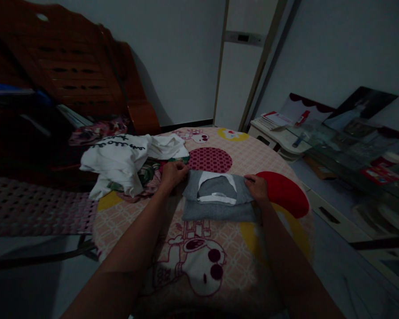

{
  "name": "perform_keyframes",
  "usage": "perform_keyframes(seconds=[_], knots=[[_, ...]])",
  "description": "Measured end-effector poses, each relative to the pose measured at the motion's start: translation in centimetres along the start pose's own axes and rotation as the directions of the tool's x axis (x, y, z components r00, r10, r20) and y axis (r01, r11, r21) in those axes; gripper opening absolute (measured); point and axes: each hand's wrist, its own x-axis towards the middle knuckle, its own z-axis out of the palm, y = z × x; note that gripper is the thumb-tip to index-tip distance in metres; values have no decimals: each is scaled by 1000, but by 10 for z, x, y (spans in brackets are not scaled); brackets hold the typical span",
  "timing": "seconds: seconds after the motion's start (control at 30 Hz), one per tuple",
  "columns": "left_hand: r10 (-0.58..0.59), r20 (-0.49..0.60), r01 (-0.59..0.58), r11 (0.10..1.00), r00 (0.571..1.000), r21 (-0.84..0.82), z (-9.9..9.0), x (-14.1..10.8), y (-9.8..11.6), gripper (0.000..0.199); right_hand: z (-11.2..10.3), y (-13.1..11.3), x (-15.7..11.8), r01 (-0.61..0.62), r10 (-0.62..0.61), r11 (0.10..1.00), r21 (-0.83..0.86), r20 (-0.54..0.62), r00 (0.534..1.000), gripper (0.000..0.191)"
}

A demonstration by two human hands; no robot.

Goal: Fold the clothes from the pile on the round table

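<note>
Neatly folded into a compact rectangle, a gray garment [219,212] lies flat near the middle of a round, pink-patterned tabletop [248,155], its white-trimmed neckline [232,181] facing up and a small pale label showing inside the collar. The left hand [174,173] has its grip pinched narrow on the garment's far left corner, and the right hand [258,188] has its grip likewise closed on the far right corner, thumb and fingers together. Both forearms reach in from the near edge, one on each side of a printed cartoon dog [204,270]. Left of the left hand, a loose white garment with dark lettering [119,155] lies crumpled over patterned clothing [149,177] at the tabletop's edge. Beyond that stands a carved wooden seat [73,66]; on the far right is a low white cabinet [324,215], with papers [275,119] lying near its far end.
</note>
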Motion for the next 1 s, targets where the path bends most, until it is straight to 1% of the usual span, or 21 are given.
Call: perform_keyframes(seconds=[0.07,0.13,0.17,0.23,0.3,0.37,0.47,0.53,0.67,0.77,0.83,0.93,1.0], knots=[[145,41,-145,989,989,5,-2,0,2,26,1,0,0,9,-9,1000,7,-12,1000,24],[249,118,-256,965,961,53,-3,-1,5,28,1,0,0,14,-14,1000,12,-13,1000,24],[272,165,-289,953,948,88,-2,-1,6,27,2,1,0,13,-13,1000,12,-10,1000,24],[266,233,-309,936,935,170,1,-2,9,26,1,1,1,5,-5,1000,3,-2,1000,24],[240,249,-300,923,938,242,7,-2,10,25,1,2,1,6,-6,1000,-7,6,1000,25],[221,239,-288,911,946,295,13,-4,11,24,1,3,1,16,-16,1000,-10,3,1000,25],[234,192,-287,902,953,324,17,-6,13,23,2,4,1,28,-28,1000,-6,-16,999,24],[241,136,-273,909,961,316,17,-8,14,22,2,5,1,29,-30,1000,-8,-25,999,24],[184,14,-182,954,983,237,9,-8,14,19,2,4,1,29,-29,1000,-11,-21,999,24],[138,-35,-133,984,990,119,7,-6,10,17,2,2,0,24,-24,1000,-8,-15,1000,25],[81,-43,-80,996,996,24,8,-5,5,16,1,1,0,18,-18,1000,-7,-3,1000,25],[-2,-17,1,997,1000,-83,11,-3,0,20,0,3,0,14,-13,1000,-12,17,1000,26],[21,38,-18,995,999,-95,13,-3,-2,27,1,5,1,23,-23,1000,-15,21,1000,27]])
